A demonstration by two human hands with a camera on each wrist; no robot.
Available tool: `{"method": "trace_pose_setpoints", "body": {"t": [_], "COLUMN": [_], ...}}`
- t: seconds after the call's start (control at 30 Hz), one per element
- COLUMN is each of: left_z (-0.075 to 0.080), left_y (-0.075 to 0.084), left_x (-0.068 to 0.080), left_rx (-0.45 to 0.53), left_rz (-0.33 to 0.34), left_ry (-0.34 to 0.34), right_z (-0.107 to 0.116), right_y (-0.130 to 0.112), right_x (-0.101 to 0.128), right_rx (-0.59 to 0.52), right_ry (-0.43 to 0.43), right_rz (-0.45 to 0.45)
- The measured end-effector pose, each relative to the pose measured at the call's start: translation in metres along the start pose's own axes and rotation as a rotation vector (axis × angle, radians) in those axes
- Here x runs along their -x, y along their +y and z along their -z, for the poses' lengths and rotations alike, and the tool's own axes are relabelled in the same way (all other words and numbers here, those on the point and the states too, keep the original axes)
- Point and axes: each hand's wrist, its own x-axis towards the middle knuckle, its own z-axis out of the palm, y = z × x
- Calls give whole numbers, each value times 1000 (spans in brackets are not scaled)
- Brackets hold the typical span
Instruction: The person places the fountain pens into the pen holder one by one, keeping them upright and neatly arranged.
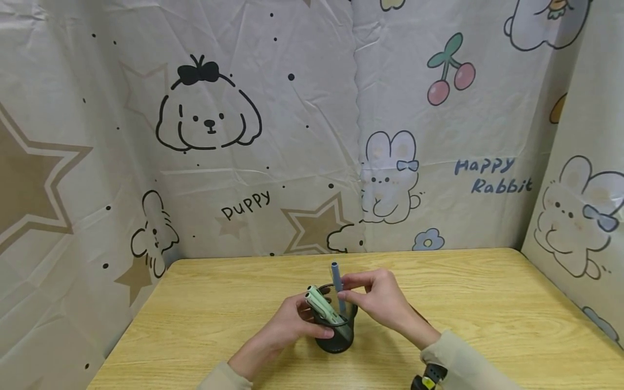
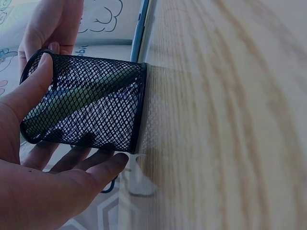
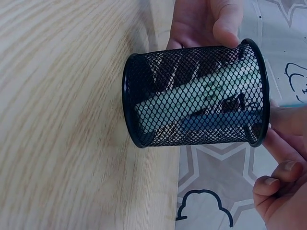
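Arms: you reach in from the near edge, both hands meeting over the middle of the tabletop (image 1: 487, 303).
Cup: the black mesh cup (image 1: 336, 333) stands upright, holding two green pens (image 1: 322, 306) leaning left.
Left hand (image 1: 292, 322): fingers curled round the cup's side, thumb on its rim.
Right hand (image 1: 380, 300): fingertips pinch a blue-grey pen (image 1: 336, 281), upright, its lower end inside the cup.

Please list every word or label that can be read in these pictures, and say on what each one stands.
"PUPPY": on the cartoon backdrop sheet, below the drawn dog.
"Happy Rabbit": on the same sheet, right of the drawn rabbit.
The pens and the mesh cup show no readable text.
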Motion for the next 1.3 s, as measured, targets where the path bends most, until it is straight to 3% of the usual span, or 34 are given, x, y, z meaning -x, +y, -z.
{"method": "trace_pose_setpoints", "body": {"t": [0.2, 0.47, 0.8, 1.3], "left_z": [0, 0, -1, 0], "left_y": [-2, -1, 0, 0], "left_x": [0, 0, 2, 1], "left_rx": [3, 11, 4, -10], "left_rz": [-16, -7, 5, 8], "left_ry": [-3, -3, -3, -5], "right_z": [6, 33, 71, 104], "right_y": [-6, -9, 6, 28], "right_x": [5, 16, 35, 52], "right_rx": [3, 50, 233, 341], "right_ry": [63, 113, 90, 41], "right_rz": [-19, -20, -92, -157]}}
